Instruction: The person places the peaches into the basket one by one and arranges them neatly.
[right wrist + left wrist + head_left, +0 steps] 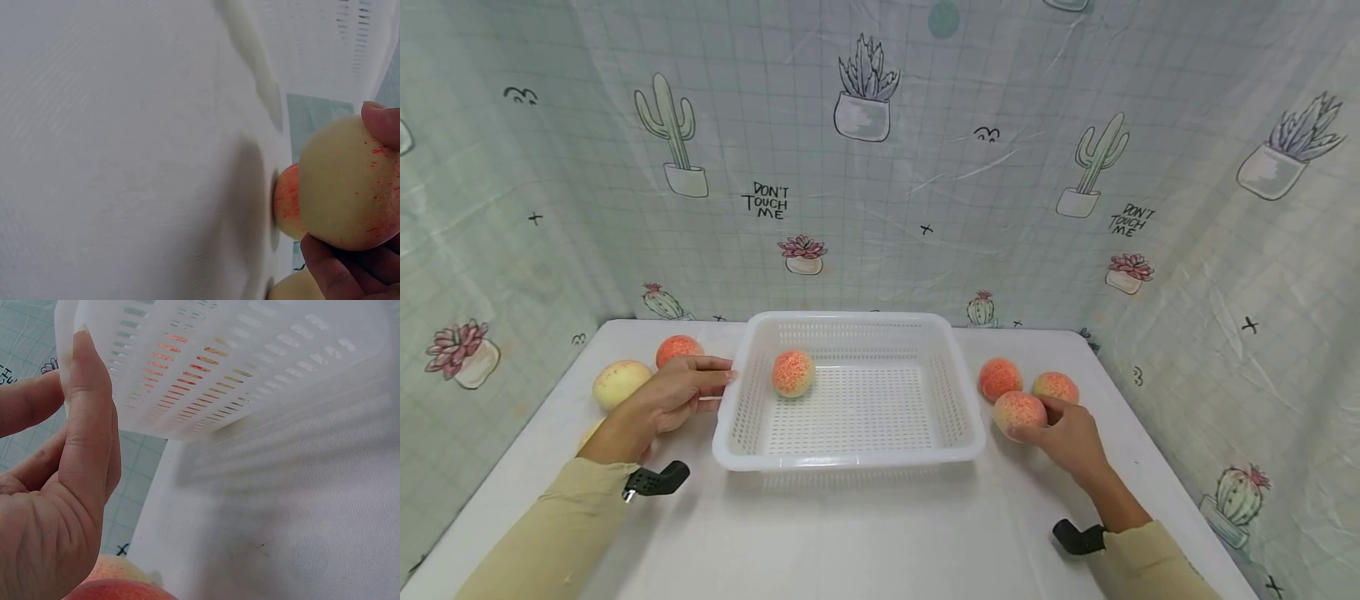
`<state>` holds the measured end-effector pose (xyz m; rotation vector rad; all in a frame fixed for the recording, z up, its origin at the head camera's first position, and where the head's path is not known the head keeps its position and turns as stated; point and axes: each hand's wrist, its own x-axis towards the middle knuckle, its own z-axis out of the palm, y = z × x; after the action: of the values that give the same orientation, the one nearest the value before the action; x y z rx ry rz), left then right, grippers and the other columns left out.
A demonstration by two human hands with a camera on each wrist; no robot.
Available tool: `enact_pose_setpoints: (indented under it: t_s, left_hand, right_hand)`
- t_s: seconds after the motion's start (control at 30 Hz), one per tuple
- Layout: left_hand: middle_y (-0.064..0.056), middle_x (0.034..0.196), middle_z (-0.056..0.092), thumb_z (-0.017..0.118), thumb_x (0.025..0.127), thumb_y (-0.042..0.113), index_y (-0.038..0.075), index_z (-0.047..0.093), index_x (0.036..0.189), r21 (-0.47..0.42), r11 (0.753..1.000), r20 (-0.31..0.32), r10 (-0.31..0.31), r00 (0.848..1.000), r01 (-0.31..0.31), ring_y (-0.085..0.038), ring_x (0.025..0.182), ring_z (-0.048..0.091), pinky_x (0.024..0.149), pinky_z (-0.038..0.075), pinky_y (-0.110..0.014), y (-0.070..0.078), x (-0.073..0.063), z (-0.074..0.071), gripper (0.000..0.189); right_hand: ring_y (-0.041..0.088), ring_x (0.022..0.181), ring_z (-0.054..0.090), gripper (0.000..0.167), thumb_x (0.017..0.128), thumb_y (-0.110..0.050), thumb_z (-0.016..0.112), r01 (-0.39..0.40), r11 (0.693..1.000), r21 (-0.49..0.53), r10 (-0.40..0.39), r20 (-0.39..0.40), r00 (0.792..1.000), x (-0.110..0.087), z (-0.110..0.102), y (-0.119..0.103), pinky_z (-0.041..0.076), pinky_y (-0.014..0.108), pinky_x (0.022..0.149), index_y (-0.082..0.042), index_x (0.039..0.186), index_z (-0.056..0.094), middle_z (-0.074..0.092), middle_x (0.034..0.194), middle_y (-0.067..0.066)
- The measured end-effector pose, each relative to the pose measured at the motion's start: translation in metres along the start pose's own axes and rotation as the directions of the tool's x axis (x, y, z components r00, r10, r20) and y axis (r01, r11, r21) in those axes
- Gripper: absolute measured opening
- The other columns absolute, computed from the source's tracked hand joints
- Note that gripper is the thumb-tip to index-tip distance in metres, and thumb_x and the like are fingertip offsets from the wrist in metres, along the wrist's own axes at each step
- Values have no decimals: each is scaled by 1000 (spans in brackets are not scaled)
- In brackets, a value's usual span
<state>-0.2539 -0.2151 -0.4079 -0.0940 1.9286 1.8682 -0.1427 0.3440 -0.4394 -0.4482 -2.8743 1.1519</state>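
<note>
My left hand (681,396) holds the left rim of a white perforated plastic basket (850,460), fingers and thumb on either side of its edge in the left wrist view. Inside the basket, toward its left, lies one red-speckled peach (793,373). On the right, my right hand (1067,433) grips a pale yellow peach with red flecks (344,181), thumb on one side and fingers under the other. Close to that hand are a redder peach (1000,380) and another speckled peach (1056,387).
Left of the basket, a red peach (679,349) and a pale yellow fruit (621,383) lie on the white table (880,533); my left hand partly hides more fruit there. A patterned curtain (880,192) encloses the table's back and sides.
</note>
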Motion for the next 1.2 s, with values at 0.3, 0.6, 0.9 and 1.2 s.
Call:
enact_pose_setpoints:
  t_s: [0.3, 0.6, 0.9, 1.2]
  left_hand:
    - [9, 111, 72, 81, 92, 26, 0, 49, 150, 14, 1000, -4, -5, 1000, 5, -18, 104, 76, 96, 63, -37, -1, 1, 0, 71]
    - [8, 109, 72, 78, 95, 24, -2, 45, 152, 17, 1000, 10, 1, 1000, -1, -15, 101, 75, 95, 63, -37, -1, 1, -1, 70]
    - [6, 108, 73, 78, 96, 22, -3, 46, 151, -2, 1000, 15, -2, 1000, 2, -15, 100, 76, 94, 64, -37, -1, 2, -2, 68]
    - [7, 108, 72, 78, 95, 22, -2, 46, 151, -2, 1000, 7, -8, 1000, 8, -15, 100, 75, 93, 64, -37, 0, 1, -1, 68]
  right_hand:
    - [37, 124, 63, 86, 83, -36, 88, 73, 996, 44, -73, -7, 997, -4, -10, -14, 58, 50, 103, 5, 149, 51, 61, 144, 27]
    - [30, 111, 65, 68, 81, -33, 90, 153, 988, 22, -152, -32, 988, -1, -19, -27, 58, 24, 84, -1, 135, 64, 68, 131, 21]
    - [34, 117, 66, 71, 83, -29, 89, 165, 984, 65, -165, 1, 986, 3, -25, -45, 63, 36, 93, -1, 141, 60, 67, 136, 23]
    - [35, 118, 67, 72, 83, -29, 89, 199, 978, 63, -200, 11, 980, 8, -28, -59, 63, 37, 93, 0, 141, 60, 67, 136, 23]
